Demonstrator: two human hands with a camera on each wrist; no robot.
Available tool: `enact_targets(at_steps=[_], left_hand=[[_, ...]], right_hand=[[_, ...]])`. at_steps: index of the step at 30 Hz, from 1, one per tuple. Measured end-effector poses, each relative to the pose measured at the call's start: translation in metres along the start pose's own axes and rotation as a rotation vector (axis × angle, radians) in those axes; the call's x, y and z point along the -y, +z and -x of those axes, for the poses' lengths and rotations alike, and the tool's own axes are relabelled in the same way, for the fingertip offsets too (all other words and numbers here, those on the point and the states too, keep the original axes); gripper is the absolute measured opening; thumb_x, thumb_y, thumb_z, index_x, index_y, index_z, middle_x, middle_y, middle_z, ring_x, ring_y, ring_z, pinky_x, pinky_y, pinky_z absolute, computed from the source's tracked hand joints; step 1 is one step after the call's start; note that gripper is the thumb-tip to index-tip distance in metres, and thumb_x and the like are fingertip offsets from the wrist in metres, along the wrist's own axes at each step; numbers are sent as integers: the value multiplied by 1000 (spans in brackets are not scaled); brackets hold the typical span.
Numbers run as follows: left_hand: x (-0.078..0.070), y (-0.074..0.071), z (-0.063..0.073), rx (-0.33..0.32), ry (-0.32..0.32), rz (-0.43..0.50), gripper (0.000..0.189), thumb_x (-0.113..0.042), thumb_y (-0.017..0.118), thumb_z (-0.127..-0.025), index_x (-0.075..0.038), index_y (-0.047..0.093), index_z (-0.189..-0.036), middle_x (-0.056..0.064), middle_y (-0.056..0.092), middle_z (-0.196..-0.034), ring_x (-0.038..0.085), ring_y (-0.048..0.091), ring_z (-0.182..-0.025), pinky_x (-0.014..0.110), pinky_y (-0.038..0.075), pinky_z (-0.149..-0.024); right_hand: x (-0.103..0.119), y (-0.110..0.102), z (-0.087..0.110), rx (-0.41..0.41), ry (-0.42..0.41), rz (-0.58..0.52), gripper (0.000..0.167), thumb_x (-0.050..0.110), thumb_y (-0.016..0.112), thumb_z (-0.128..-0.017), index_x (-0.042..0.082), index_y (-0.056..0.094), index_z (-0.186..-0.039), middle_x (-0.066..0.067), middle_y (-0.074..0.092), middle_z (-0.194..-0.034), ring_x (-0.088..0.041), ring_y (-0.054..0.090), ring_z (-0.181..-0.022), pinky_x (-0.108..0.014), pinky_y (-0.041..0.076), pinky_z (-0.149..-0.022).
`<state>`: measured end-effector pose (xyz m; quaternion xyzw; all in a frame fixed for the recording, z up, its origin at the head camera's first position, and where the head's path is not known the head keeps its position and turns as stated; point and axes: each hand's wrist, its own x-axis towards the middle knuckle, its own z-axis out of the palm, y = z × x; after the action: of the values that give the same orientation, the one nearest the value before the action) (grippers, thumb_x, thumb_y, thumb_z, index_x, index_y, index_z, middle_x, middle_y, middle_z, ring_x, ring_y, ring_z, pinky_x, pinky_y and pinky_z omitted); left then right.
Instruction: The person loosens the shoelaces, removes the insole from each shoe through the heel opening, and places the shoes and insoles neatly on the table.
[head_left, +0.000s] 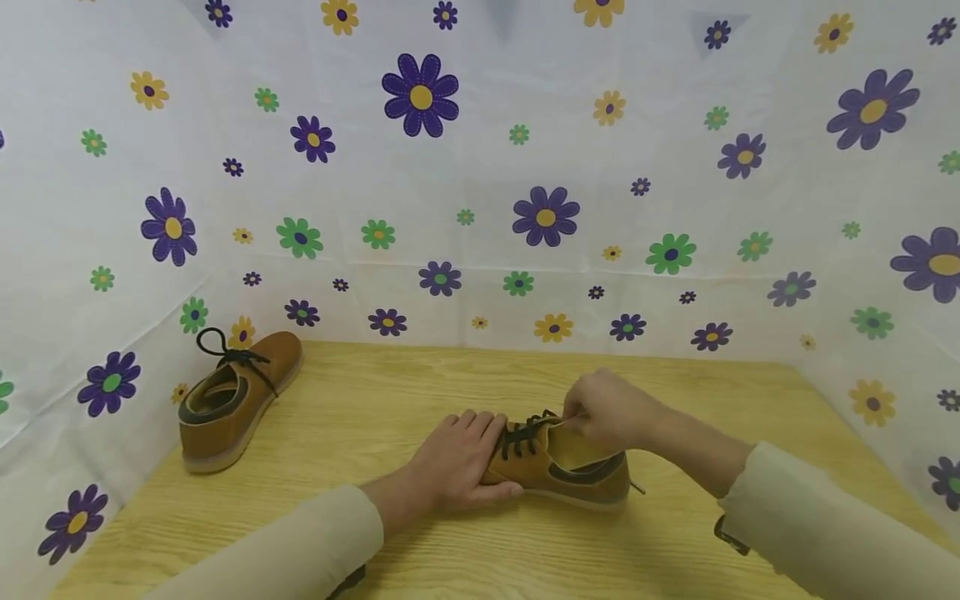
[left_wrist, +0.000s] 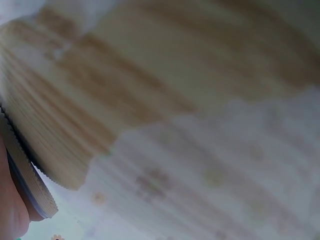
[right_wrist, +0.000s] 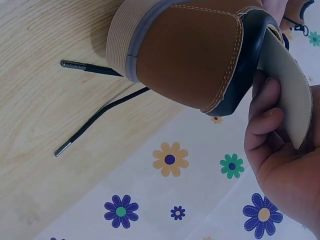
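Note:
A brown lace-up shoe (head_left: 592, 487) with black laces lies on the wooden table, toe to the left. My left hand (head_left: 461, 462) grips its toe, fingers over the top and thumb along the near side. At the shoe's opening, my right hand (head_left: 611, 412) pinches a thin pale insole (right_wrist: 290, 90). Part of the insole is inside the shoe, and its heel end sticks out past the dark collar (right_wrist: 245, 65). In the left wrist view only a bit of the sole (left_wrist: 30, 175) and of the left hand (left_wrist: 12, 210) shows.
The matching brown shoe (head_left: 281, 358), its laces tied in a bow, stands at the table's left edge. A white sheet with printed flowers (head_left: 480, 167) hangs behind and on both sides. Two lace ends (right_wrist: 85, 125) lie on the table (head_left: 420, 375).

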<state>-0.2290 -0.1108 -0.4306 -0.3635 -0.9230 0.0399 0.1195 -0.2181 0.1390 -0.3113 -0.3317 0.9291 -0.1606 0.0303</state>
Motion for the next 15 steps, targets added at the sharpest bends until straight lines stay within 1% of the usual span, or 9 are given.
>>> enact_targets(at_steps=[7, 15], left_hand=[[1, 1, -1, 6, -4, 0, 100, -85, 22, -88, -7, 42, -148, 8, 56, -136, 26, 56, -120, 44, 47, -100], [1, 3, -2, -6, 0, -10, 100, -85, 23, -88, -7, 43, -147, 8, 57, -136, 25, 56, -119, 44, 48, -99]], right_hand=[[-7, -4, 6, -16, -20, 14, 11, 3, 70, -87, 7, 78, -81, 0, 73, -79, -8, 63, -70, -25, 55, -65], [-9, -11, 9, 7, 8, -2, 12, 2, 69, -87, 8, 77, -80, 1, 71, -77, -8, 62, -69, -25, 55, -65]])
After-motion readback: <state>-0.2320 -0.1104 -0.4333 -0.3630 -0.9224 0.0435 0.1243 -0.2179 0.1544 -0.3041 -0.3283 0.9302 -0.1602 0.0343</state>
